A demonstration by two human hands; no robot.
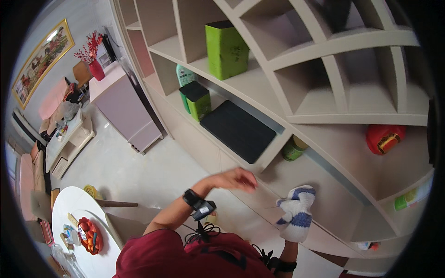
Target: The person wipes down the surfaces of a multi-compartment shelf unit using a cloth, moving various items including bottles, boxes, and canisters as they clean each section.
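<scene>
My left hand (236,180) hangs in the air in front of the shelf unit, its fingers loosely bent and slightly blurred, with nothing visible in them. Close by lies a flat black rectangular panel (238,131) on the shelf. A white cloth with blue stripes (298,211) covers my right hand, whose fingers are hidden behind or within the bunched fabric; only the right wrist (291,250) shows below it. The cloth is beside the lower shelf compartment. A round green container (294,148) stands farther back in that compartment.
The beige shelf unit (359,118) curves across the right. A tall green box (227,51), a smaller green box (198,99), a light-green bottle (185,75) and a red object (384,138) stand on it. Behind my left arm is a white round table (69,199) with a red fruit tray (90,236).
</scene>
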